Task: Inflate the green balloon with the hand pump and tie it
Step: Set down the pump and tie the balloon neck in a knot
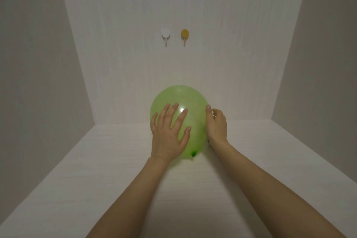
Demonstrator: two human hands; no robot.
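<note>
From my head camera, I look down at the green balloon [179, 95]. It is full of air and round. It sits on the white tabletop [108, 170], near the back where the tabletop meets the white wall [193, 63]. Light makes a small bright spot on its top.

My left hand [168, 133] lies on the left side and top of the balloon. My fingers [174, 111] are straight and spread wide apart, and they press flat on the green skin. They are not wrapped around it, and my thumb points across the front of the balloon.

My right hand [217, 127] is on the right side of the balloon. Its thumb [208, 109] is straight and touches the balloon's edge. The other fingers are bent a little and loose, on the far side from the balloon. I see nothing pinched in them.

The dark green knot [193, 154] is at the end of the balloon closest to me, between my two wrists. It looks tied shut, and it points down at the tabletop.

High above the balloon, two small round hooks stick to the wall side by side. The white hook [166, 33] is on the left and the yellow hook [184, 34] is on the right.

Gray walls [38, 63] stand far off on both sides of the balloon.
</note>
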